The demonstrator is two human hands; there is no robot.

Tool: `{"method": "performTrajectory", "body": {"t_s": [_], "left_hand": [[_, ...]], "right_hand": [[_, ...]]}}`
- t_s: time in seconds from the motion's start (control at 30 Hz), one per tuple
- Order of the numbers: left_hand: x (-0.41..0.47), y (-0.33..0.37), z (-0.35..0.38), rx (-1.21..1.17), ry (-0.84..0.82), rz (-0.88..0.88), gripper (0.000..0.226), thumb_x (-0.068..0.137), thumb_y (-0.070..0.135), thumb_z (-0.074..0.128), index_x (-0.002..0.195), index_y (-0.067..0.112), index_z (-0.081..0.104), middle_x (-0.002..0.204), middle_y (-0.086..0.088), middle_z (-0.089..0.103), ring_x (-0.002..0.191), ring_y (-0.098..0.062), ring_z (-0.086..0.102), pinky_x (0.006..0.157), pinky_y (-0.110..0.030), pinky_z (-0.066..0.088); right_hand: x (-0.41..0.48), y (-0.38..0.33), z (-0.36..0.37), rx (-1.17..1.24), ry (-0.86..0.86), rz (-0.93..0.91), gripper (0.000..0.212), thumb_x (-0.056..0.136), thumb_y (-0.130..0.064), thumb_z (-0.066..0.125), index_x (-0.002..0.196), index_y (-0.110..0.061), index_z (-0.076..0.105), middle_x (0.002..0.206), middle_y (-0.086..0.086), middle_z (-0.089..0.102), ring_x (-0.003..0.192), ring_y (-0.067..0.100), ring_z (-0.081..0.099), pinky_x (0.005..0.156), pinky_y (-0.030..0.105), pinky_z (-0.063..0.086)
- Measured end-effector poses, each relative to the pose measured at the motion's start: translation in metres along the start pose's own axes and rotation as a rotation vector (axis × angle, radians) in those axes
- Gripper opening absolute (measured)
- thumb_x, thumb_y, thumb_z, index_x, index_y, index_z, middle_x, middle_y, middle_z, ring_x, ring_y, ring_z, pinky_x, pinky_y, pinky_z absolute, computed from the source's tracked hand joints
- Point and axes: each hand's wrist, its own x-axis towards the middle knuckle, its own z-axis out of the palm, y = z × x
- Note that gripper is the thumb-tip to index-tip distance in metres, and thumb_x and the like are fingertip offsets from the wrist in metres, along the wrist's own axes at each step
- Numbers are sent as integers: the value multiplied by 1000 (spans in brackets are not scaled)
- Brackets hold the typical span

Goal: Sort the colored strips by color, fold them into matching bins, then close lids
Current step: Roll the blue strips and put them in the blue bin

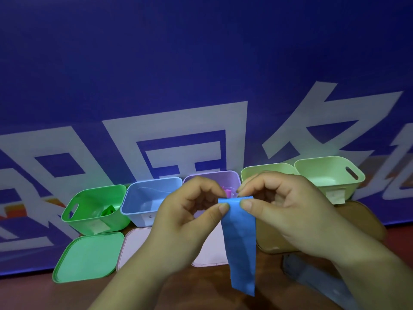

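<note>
A blue strip (240,242) hangs down in front of me, its top edge folded over. My left hand (178,224) pinches the top left corner and my right hand (288,211) pinches the top right corner. Behind them stands a row of open bins: green bin (93,211) with a green strip (108,210) inside, light blue bin (145,200), purple bin (214,176) with a pink strip (229,193) showing, and two pale green bins (266,172) (330,173).
Lids lie in front of the bins: a green lid (87,257), two white lids (134,245) (211,253) and a tan lid (274,241). A grey-blue strip (317,280) lies on the brown table at the right. A blue banner backs the bins.
</note>
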Motion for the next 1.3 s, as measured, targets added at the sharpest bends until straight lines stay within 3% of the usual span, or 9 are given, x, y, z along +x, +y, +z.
{"method": "performTrajectory", "body": {"t_s": [0.2, 0.3, 0.47, 0.63, 0.73, 0.83, 1.07, 1.2, 1.3], "left_hand": [[5, 7, 25, -24, 3, -72, 15, 77, 32, 71, 90, 26, 67, 84, -6, 68, 78, -21, 61, 74, -39, 49], [5, 9, 38, -51, 20, -102, 15, 79, 20, 73, 90, 28, 67, 84, -5, 68, 79, -18, 62, 76, -31, 50], [1, 11, 57, -101, 34, -149, 20, 81, 12, 68, 92, 29, 66, 83, -13, 65, 78, -15, 59, 73, -23, 48], [-4, 9, 69, 15, 24, -111, 14, 88, 21, 65, 96, 32, 64, 84, 9, 62, 81, -10, 57, 75, -19, 46], [-9, 6, 69, 83, 23, -66, 10, 89, 30, 60, 98, 32, 63, 87, 8, 64, 82, -10, 58, 77, -17, 46], [-12, 4, 60, 86, 31, -57, 9, 90, 27, 64, 96, 33, 65, 86, 11, 66, 79, -6, 60, 74, -14, 45], [-11, 2, 25, 38, 45, -46, 19, 80, 23, 73, 97, 32, 69, 87, 6, 69, 81, -14, 64, 77, -20, 49], [-11, 2, 6, 17, 39, -19, 24, 79, 22, 73, 101, 32, 68, 83, 12, 65, 78, -12, 62, 76, -20, 49], [-13, 4, -5, 62, 1, 10, 22, 81, 24, 72, 101, 33, 70, 90, 12, 68, 83, -15, 65, 79, -18, 49]], "right_hand": [[-9, 3, -23, 59, 13, 13, 25, 70, -13, 78, 89, -29, 74, 87, -3, 73, 79, 17, 70, 76, 31, 60], [-12, 3, -35, 42, -13, 31, 30, 72, -1, 83, 88, -25, 75, 88, -4, 73, 79, 17, 70, 74, 30, 60], [-17, 7, -49, -5, -48, 65, 30, 73, -4, 83, 88, -29, 75, 88, -6, 73, 79, 14, 69, 75, 28, 59], [-21, 9, -53, 28, -83, 94, 25, 79, -1, 77, 90, -22, 73, 83, -12, 73, 76, 1, 68, 70, 12, 52], [-19, 11, -50, 9, -91, 102, 21, 81, -3, 76, 91, -21, 72, 84, -9, 73, 77, 4, 68, 71, 13, 52], [-17, 10, -43, -2, -103, 110, 20, 82, -6, 76, 92, -22, 72, 83, -7, 73, 77, 6, 68, 71, 15, 53], [-2, 0, -17, 91, -118, 120, 20, 85, -5, 73, 88, -26, 74, 81, -3, 73, 76, 9, 68, 71, 18, 53], [4, -2, 3, 245, -66, 222, 10, 78, -17, 76, 86, -24, 76, 71, -4, 70, 67, 7, 61, 65, 19, 49], [3, -4, 14, 396, -56, 337, 15, 69, -22, 73, 83, -19, 77, 74, 6, 67, 72, 17, 56, 68, 29, 48]]}}
